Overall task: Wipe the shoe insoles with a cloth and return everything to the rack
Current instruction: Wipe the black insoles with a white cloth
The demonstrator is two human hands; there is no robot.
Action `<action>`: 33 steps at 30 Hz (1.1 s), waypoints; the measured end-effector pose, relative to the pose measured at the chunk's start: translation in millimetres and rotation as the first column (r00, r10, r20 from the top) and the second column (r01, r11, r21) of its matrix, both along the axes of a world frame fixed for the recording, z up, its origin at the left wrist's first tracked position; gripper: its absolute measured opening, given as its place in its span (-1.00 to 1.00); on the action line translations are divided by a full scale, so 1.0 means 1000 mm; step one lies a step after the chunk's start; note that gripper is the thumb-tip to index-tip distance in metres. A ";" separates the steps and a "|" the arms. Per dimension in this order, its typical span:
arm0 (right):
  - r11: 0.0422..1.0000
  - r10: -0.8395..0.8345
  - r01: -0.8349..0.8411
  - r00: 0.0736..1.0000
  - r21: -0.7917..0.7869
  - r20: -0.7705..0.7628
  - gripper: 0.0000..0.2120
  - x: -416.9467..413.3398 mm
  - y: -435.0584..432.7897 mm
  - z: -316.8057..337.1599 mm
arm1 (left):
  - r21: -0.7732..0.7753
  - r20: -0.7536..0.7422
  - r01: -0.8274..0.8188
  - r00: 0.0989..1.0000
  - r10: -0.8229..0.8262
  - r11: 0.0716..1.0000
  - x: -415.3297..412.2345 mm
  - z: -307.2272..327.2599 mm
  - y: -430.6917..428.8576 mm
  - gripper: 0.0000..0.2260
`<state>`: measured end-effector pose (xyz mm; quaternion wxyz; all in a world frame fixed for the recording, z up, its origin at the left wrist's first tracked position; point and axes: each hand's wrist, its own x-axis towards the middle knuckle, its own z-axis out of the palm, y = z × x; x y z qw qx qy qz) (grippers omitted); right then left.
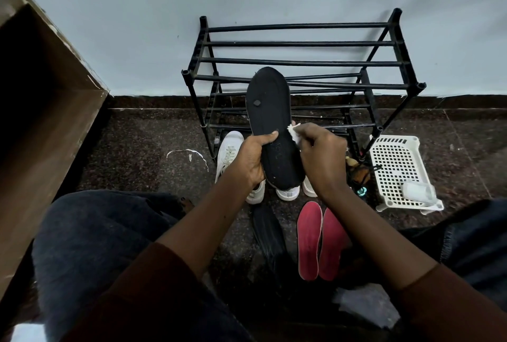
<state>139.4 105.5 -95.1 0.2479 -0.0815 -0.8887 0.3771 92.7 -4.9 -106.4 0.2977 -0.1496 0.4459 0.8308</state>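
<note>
My left hand [253, 159] grips a black insole [270, 119] by its heel end and holds it upright in front of the black rack [301, 63]. My right hand [321, 149] pinches a small white cloth [295, 136] against the insole's right edge. Two red insoles [319, 241] lie side by side on the floor below my hands. Another black insole [267, 234] lies on the floor to their left. White sneakers [227, 153] stand on the floor under the held insole, partly hidden by my hands.
A white perforated plastic basket [396, 168] sits on the floor right of the rack, with a small clear container [418, 190] in it. Dark shoes [359, 174] lie between basket and sneakers. A brown wooden cabinet [46, 111] stands at left. My knees frame the lower view.
</note>
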 end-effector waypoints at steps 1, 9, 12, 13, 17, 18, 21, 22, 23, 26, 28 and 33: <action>1.000 0.014 -0.014 1.000 0.002 0.000 -0.79 0.002 -0.001 -0.001 | 0.019 -0.013 -0.011 1.000 0.011 1.000 -0.001 -0.001 0.000 -0.83; 0.985 0.138 -0.140 0.990 0.097 0.032 -0.83 0.052 0.000 -0.019 | 0.200 -0.039 0.004 0.999 0.004 0.980 0.002 -0.006 -0.002 -0.73; 0.990 0.133 -0.133 0.991 0.049 0.007 -0.84 0.061 -0.003 -0.014 | 0.221 -0.011 -0.014 1.000 0.017 0.975 -0.001 -0.008 -0.006 -0.73; 0.991 0.131 -0.131 0.991 0.036 -0.002 -0.83 0.061 -0.004 -0.013 | 0.232 0.003 -0.014 1.000 0.013 0.973 -0.002 -0.008 -0.007 -0.73; 0.992 0.123 -0.123 0.992 0.029 -0.017 -0.80 0.051 -0.004 -0.008 | 0.210 -0.019 0.006 1.000 -0.003 0.978 -0.002 -0.007 -0.007 -0.73; 0.994 0.107 -0.107 0.994 0.021 -0.013 -0.80 0.045 -0.004 -0.007 | 0.191 -0.033 0.018 0.999 -0.012 0.981 -0.001 -0.006 -0.006 -0.73; 0.999 0.045 -0.045 0.999 0.019 -0.016 -0.78 0.024 -0.003 -0.003 | 0.121 -0.018 0.034 0.999 -0.032 0.992 0.001 -0.004 -0.003 -0.72; 0.999 0.029 -0.028 1.000 0.023 -0.008 -0.77 0.017 -0.002 0.000 | 0.086 -0.005 0.024 1.000 -0.023 0.996 0.001 -0.004 -0.002 -0.71; 0.999 0.016 -0.016 1.000 0.029 0.001 -0.76 0.011 0.000 0.002 | 0.059 0.006 0.016 1.000 -0.016 0.998 0.001 -0.006 -0.001 -0.69; 0.998 0.012 -0.011 1.000 0.057 -0.012 -0.76 0.000 0.006 0.006 | 0.025 0.017 0.039 0.999 -0.039 0.999 0.001 -0.007 0.000 -0.69; 0.996 0.045 -0.044 0.999 0.083 -0.014 -0.79 0.000 0.008 0.005 | 0.045 0.029 0.052 0.998 -0.054 0.998 0.000 -0.007 0.000 -0.76; 0.949 0.222 -0.236 0.971 0.207 0.089 -0.82 0.026 0.006 -0.013 | 0.229 0.047 0.051 0.997 -0.064 0.972 -0.001 -0.004 -0.005 -0.69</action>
